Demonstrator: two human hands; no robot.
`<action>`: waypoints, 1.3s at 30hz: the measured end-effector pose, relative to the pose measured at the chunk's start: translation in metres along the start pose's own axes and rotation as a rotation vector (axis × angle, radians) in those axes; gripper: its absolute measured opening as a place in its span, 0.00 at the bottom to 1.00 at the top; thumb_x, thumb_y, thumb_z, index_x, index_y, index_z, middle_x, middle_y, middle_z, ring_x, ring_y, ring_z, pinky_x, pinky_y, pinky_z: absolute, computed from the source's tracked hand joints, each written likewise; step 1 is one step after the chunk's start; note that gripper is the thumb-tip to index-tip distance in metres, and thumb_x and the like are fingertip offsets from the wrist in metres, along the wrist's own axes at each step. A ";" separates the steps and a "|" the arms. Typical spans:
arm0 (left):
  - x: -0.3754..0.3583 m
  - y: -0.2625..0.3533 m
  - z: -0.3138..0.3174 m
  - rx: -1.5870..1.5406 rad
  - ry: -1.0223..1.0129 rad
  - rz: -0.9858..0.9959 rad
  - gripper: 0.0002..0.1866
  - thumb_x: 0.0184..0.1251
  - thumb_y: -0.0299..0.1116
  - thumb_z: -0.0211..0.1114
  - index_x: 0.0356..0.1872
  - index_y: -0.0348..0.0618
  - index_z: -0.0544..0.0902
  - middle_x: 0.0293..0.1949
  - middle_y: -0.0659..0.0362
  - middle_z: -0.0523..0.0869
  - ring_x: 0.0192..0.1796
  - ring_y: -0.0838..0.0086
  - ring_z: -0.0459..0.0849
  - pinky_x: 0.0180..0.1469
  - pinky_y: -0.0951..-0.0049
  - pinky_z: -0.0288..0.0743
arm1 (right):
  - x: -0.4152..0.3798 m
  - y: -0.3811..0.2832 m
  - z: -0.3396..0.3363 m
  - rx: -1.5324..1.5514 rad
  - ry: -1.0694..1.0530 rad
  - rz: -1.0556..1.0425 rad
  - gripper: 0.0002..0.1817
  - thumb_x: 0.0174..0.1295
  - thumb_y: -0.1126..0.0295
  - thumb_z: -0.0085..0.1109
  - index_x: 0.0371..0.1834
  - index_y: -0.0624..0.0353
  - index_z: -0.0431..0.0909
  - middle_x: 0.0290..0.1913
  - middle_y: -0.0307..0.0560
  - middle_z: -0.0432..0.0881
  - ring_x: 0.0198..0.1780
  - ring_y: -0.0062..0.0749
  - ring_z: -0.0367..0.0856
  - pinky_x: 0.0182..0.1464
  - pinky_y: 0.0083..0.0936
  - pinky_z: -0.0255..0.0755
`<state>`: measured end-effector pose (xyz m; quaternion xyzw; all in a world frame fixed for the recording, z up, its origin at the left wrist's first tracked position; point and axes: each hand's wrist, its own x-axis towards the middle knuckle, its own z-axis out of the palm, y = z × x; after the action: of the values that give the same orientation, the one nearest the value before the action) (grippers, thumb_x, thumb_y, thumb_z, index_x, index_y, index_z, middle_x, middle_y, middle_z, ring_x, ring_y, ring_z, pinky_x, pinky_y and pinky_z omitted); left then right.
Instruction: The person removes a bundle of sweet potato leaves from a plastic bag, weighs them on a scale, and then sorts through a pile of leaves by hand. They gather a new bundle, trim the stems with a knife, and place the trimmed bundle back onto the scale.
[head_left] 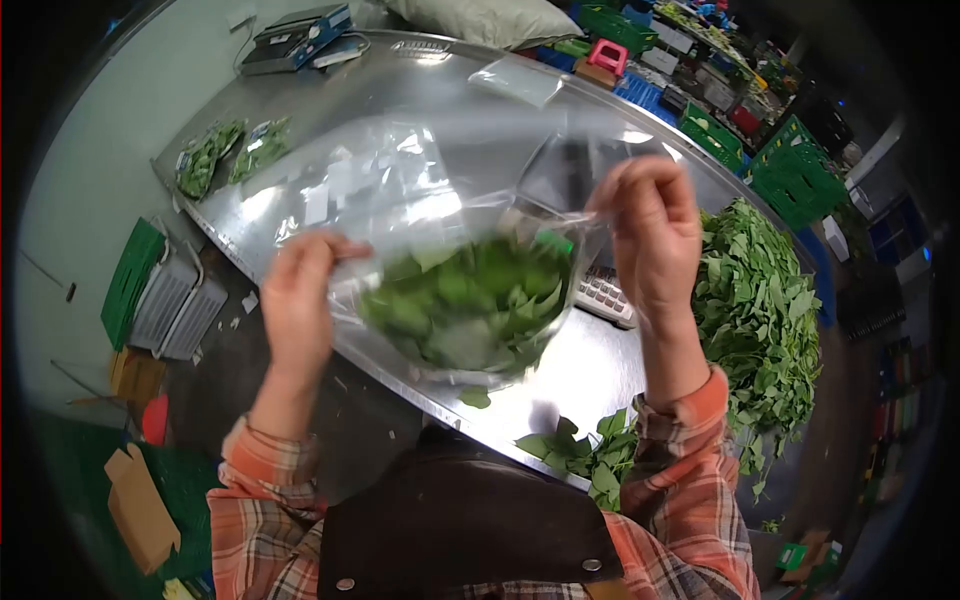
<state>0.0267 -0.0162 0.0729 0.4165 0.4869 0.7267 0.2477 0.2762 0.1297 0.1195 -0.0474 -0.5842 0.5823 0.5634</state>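
Between my two hands hangs a clear plastic bag (470,310) with green leaves inside, blurred a little by motion. My left hand (302,285) pinches the bag's upper left edge. At the upper right corner my right hand (652,215) grips the plastic with bent fingers. Behind the bag a scale with a keypad (604,297) is partly hidden. A large heap of leafy greens (757,320) lies to the right of my right forearm. Some loose leafy sprigs (590,450) rest at the table's near edge, and a single leaf (475,397) lies below the bag.
The metal table (390,75) has a raised rim. Two filled bags of leaves (208,160) lie at its far left, near another scale (297,40). Flat clear bags (515,80) lie at the back. Green crates (795,175) stand beyond; grey baskets (175,300) stand at left.
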 end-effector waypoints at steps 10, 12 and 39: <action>-0.060 -0.001 -0.070 0.469 -0.274 -0.208 0.13 0.63 0.29 0.58 0.47 0.36 0.82 0.47 0.57 0.84 0.49 0.75 0.79 0.56 0.73 0.69 | -0.090 0.016 -0.033 -0.558 -0.191 0.076 0.05 0.59 0.77 0.56 0.37 0.64 0.78 0.37 0.43 0.81 0.39 0.24 0.78 0.44 0.20 0.71; -0.110 -0.029 -0.093 0.471 -0.336 -0.361 0.11 0.62 0.26 0.60 0.45 0.38 0.83 0.53 0.58 0.79 0.52 0.76 0.77 0.55 0.76 0.70 | -0.159 0.018 -0.024 -0.636 -0.245 0.348 0.04 0.56 0.75 0.60 0.34 0.63 0.79 0.41 0.45 0.80 0.43 0.27 0.78 0.47 0.22 0.70; -0.278 -0.099 -0.147 -0.280 -0.106 -1.090 0.14 0.70 0.36 0.53 0.40 0.33 0.77 0.36 0.55 0.83 0.37 0.71 0.84 0.41 0.73 0.79 | -0.325 0.099 0.182 -0.969 -0.500 0.372 0.08 0.55 0.72 0.60 0.38 0.58 0.74 0.33 0.50 0.73 0.31 0.48 0.78 0.30 0.39 0.73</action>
<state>0.0458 -0.2630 -0.1447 0.1038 0.5176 0.5294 0.6641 0.2042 -0.1839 -0.0925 -0.2631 -0.8815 0.3309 0.2102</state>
